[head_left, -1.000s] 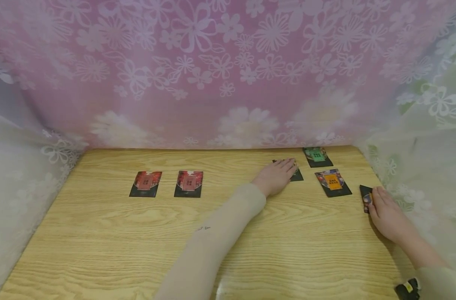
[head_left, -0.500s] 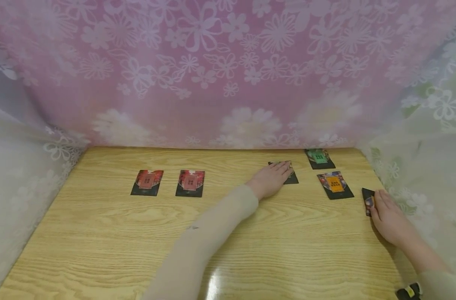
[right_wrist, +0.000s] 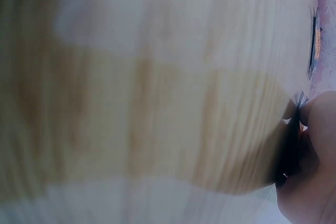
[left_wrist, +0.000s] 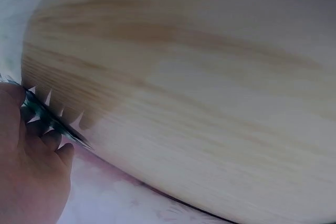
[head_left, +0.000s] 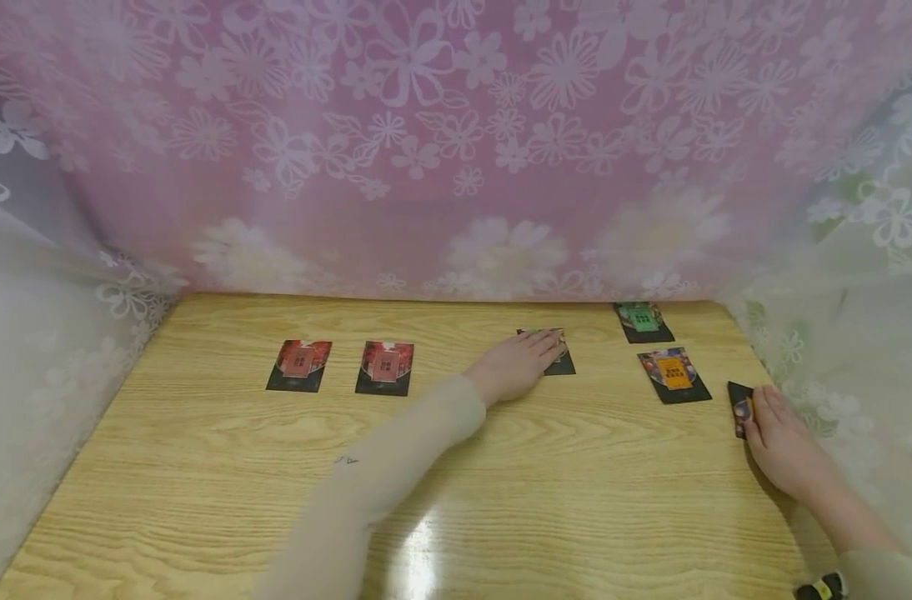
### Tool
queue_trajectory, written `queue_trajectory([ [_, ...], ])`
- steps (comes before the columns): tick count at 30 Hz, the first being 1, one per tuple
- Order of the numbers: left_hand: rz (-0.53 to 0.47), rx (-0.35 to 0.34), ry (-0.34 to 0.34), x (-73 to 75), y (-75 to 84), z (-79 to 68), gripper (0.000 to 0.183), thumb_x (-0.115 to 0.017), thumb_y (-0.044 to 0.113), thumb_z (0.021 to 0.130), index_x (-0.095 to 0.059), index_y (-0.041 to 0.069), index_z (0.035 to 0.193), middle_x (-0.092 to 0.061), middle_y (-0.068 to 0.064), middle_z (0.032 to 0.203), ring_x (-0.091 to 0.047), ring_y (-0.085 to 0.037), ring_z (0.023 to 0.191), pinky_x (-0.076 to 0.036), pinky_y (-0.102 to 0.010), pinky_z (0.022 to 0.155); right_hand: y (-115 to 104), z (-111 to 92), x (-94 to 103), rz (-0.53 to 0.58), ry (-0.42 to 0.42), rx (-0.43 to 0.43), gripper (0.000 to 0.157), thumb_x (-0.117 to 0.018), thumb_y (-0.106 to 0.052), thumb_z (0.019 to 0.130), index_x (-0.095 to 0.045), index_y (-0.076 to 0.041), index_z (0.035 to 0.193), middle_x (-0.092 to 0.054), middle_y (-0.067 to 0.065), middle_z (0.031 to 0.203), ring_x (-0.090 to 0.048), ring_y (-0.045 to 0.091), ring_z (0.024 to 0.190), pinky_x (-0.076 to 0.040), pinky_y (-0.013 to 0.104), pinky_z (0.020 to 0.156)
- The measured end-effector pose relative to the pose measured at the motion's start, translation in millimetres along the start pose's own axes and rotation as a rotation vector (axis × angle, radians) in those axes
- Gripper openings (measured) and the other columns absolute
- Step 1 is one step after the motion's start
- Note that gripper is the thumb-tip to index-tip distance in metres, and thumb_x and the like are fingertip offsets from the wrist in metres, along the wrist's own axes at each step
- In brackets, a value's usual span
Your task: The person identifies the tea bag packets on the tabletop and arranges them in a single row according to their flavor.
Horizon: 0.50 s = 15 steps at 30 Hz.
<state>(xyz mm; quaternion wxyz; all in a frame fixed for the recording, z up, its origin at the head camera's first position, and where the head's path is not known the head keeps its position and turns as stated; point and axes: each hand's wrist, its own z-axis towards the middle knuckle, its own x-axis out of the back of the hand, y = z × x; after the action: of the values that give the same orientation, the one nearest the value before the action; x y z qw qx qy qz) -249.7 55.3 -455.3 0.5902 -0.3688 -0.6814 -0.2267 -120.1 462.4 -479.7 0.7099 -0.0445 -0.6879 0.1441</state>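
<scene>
In the head view, my left hand [head_left: 514,367] lies with extended fingers over a dark flat packet [head_left: 565,363], its fingers covering much of the printed front. The left wrist view shows the same fingertips on a greenish packet [left_wrist: 50,116] against the wood. Over at the table's right edge, my right hand [head_left: 789,450] rests on another dark packet [head_left: 740,402] with a bit of orange on it. Its fingers lie straight across the packet's right part, thumb at the near side. In the right wrist view this packet [right_wrist: 290,148] is mostly shadowed beneath the hand.
Two red-labelled packets [head_left: 384,367] lie side by side on the left half of the wooden table [head_left: 201,483]. A green-labelled packet [head_left: 641,322] and an orange-labelled one [head_left: 675,375] lie between my hands. A flowered pink curtain [head_left: 426,167] borders the back.
My left hand has slid leftward along the table with its packet, away from the green and orange ones. The right hand stays on its packet; the head view has shifted slightly.
</scene>
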Motion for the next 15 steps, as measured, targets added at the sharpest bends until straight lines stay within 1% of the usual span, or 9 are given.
queue_trajectory([
  [3,-0.016,-0.013,0.01,-4.4,-5.4,-6.9,0.056,-0.023,0.025,0.119,-0.01,0.017,0.173,-0.006,-0.003,0.181,-0.01,-0.018,0.168,-0.014,-0.034,0.138,0,-1,-1.0,-0.002,0.01,0.003,0.058,-0.029,-0.011,0.115,-0.013,0.03,0.154,-0.015,0.056,0.156,-0.003,0.062,0.156,0.006,0.058,0.135],
  [11,-0.005,-0.048,0.021,-14.8,-18.2,-27.3,0.056,-0.022,0.024,0.119,-0.009,0.016,0.173,-0.004,-0.004,0.181,-0.008,-0.018,0.168,-0.013,-0.034,0.138,2,0,-3.5,0.0,0.027,0.011,0.058,-0.03,-0.01,0.115,-0.014,0.029,0.155,-0.015,0.054,0.157,-0.003,0.061,0.157,0.006,0.057,0.135],
  [15,-0.038,-0.063,0.027,-19.8,-24.7,-40.7,0.056,-0.023,0.024,0.119,-0.008,0.017,0.173,-0.003,-0.004,0.181,-0.006,-0.018,0.168,-0.012,-0.033,0.138,4,0,-4.2,0.001,0.022,0.011,0.058,-0.029,-0.011,0.115,-0.013,0.029,0.155,-0.015,0.054,0.157,-0.002,0.061,0.158,0.007,0.056,0.135],
])
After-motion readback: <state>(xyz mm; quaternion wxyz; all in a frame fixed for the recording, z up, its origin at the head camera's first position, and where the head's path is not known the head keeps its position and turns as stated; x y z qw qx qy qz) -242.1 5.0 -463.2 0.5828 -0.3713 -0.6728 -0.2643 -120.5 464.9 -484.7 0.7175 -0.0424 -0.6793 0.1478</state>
